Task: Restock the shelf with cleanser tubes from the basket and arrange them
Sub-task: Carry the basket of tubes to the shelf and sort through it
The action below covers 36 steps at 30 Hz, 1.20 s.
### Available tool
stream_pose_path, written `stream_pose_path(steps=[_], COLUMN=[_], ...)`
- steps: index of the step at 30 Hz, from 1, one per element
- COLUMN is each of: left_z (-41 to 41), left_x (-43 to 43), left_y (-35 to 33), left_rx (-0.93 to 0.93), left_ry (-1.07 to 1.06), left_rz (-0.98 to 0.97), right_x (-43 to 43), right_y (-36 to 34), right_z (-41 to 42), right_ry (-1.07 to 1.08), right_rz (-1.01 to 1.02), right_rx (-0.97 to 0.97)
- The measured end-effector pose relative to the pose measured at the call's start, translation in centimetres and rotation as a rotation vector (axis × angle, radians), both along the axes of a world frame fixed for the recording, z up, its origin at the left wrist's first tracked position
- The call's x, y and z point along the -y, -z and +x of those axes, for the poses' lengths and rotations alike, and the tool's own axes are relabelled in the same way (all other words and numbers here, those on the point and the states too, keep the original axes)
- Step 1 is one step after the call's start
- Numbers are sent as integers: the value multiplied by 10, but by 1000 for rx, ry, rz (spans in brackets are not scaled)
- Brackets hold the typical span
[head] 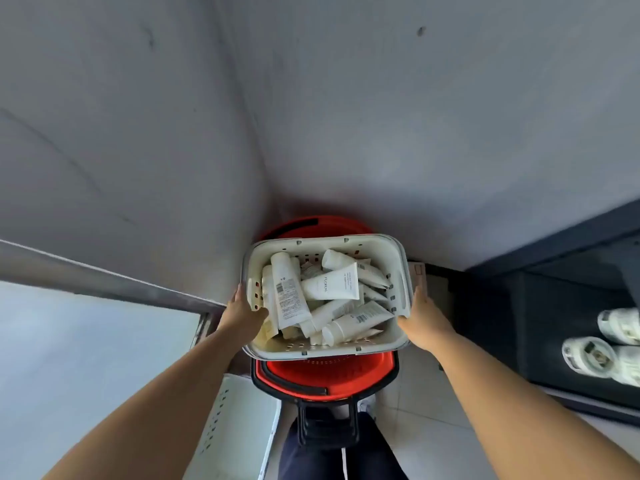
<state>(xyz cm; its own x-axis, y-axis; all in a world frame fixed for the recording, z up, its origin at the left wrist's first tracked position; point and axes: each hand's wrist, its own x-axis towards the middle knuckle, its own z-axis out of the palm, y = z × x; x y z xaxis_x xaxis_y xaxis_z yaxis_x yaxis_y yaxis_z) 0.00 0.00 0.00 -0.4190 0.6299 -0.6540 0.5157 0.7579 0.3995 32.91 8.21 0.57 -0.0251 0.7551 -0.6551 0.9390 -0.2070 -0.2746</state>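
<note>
A cream plastic basket [329,353] sits low in the middle of the view, piled with several white cleanser tubes [330,287] lying at odd angles. My left hand [242,315] grips the basket's left rim, thumb inside by the tubes. My right hand [420,315] grips the right rim. The basket rests over a red shopping basket [325,374] with black handles. A dark shelf [554,306] stands at the right, holding several white items [604,344] lying on their sides.
A grey wall [311,116] fills the upper view, meeting in a corner behind the baskets. A metal rail and a pale surface [86,323] lie at the left. A white perforated panel [239,417] leans below. My dark trousers and tiled floor show at the bottom.
</note>
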Motion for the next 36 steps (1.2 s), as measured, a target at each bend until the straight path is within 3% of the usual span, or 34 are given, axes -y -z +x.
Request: stream_pose_path(steps=[6,10,13,17,22,36], left_z=[14,18,19,18,26,40], left_x=[0,3,-6,-24,-34,-59], left_y=[8,-5,-15,-25,-37,-72], left_rx=[-42,-90,0,227,413,553], left_ry=[-157,-263,-339,-359,-407,-239], left_rz=[83,263,312,246,212,58], right_x=[-1,-7,-10,-14,-9,26], right_y=[3,-6,-18,-30,-43,-77], right_z=[-15,-14,-19,-38,-55,-20], right_ry=[158,360,561,747,698,871], right_rz=[63,138,103,-108,-142,-248], right_rx=[-81,-137,-382,-666,-720,-749])
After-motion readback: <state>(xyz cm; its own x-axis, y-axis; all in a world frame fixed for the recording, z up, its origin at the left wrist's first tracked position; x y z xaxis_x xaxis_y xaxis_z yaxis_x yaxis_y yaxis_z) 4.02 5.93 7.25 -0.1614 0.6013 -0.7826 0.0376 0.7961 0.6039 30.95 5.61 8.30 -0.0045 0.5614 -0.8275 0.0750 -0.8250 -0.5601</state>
